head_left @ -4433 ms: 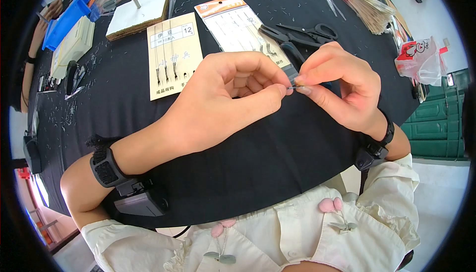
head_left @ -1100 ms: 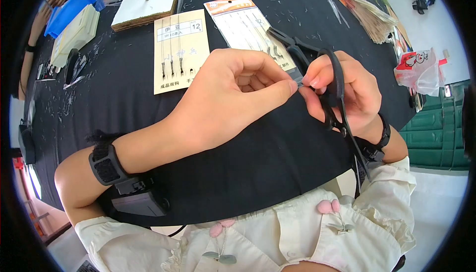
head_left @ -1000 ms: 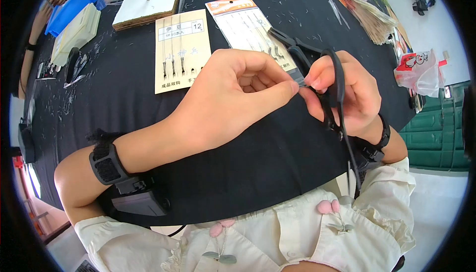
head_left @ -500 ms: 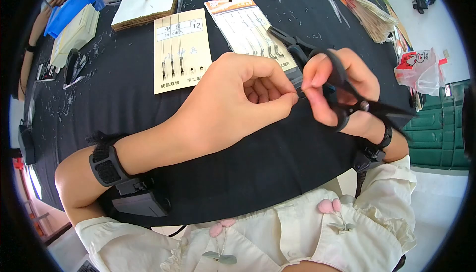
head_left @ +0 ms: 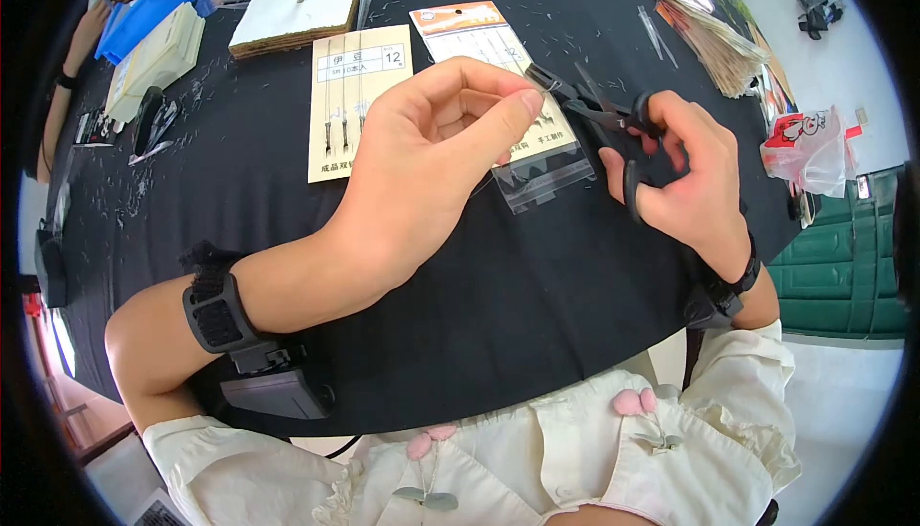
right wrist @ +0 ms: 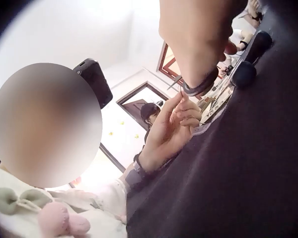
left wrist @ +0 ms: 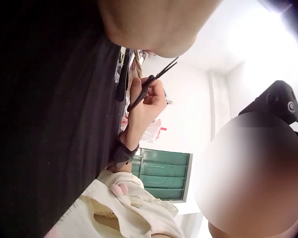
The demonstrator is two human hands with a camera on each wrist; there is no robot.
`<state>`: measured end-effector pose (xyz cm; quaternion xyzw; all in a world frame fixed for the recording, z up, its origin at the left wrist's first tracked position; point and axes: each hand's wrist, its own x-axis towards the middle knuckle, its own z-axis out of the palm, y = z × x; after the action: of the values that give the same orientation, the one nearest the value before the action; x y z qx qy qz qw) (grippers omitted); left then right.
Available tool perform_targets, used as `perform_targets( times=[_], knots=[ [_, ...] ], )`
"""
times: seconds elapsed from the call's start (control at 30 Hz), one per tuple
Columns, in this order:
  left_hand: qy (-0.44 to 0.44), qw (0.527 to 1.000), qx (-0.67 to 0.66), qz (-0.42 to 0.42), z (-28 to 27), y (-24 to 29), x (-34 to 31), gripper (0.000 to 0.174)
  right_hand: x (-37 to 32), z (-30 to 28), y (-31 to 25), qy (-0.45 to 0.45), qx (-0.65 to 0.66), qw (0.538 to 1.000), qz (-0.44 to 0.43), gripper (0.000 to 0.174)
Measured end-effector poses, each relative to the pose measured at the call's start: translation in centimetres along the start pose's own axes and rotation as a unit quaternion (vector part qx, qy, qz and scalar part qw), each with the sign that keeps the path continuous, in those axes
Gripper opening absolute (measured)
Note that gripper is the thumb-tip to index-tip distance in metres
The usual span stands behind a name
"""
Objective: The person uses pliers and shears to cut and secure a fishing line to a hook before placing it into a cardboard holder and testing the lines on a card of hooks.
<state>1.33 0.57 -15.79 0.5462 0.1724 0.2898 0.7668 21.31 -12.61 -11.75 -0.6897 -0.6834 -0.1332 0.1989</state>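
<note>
My left hand (head_left: 412,162) is raised over the table in the head view, its thumb and forefinger pinching something very fine, apparently a thin line; its details are too small to make out. In my right hand (head_left: 695,167) are black scissors (head_left: 601,104), thumb and fingers through the handle loops. Their blades are spread and point toward the left fingertips. The scissors (left wrist: 151,84) also show in the left wrist view. Below the hands lies an orange-topped hook packet (head_left: 460,18) with a clear plastic flap (head_left: 546,183). Black pliers (head_left: 551,81) lie across its edge.
A beige hook card (head_left: 326,157) lies left of the packet. Behind it stands a white-topped block (head_left: 297,13) with a metal rod. A blue bin (head_left: 144,18), a card stack (head_left: 153,66) and another person's arm (head_left: 62,114) are at far left; a paper pile (head_left: 714,42) is at right.
My right hand picked up the scissors from the table, and their blades have swung from pointing away to pointing at my left hand. The left hand has moved up and left, apart from the right.
</note>
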Motion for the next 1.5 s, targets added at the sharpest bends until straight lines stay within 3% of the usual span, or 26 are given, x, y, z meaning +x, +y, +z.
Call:
perform_targets(
  times=[0.8,1.5],
  knots=[
    [-0.034,0.997,0.023,0.065,-0.1,-1.0,0.2,0.014,-0.4,-1.0,-1.1,-0.089,0.079,0.992,0.051,0.025],
    [-0.043,0.997,0.003,0.072,0.0,-1.2,0.1,0.012,-0.6,-0.9,-0.8,-0.079,0.049,0.994,0.057,0.021]
  ],
)
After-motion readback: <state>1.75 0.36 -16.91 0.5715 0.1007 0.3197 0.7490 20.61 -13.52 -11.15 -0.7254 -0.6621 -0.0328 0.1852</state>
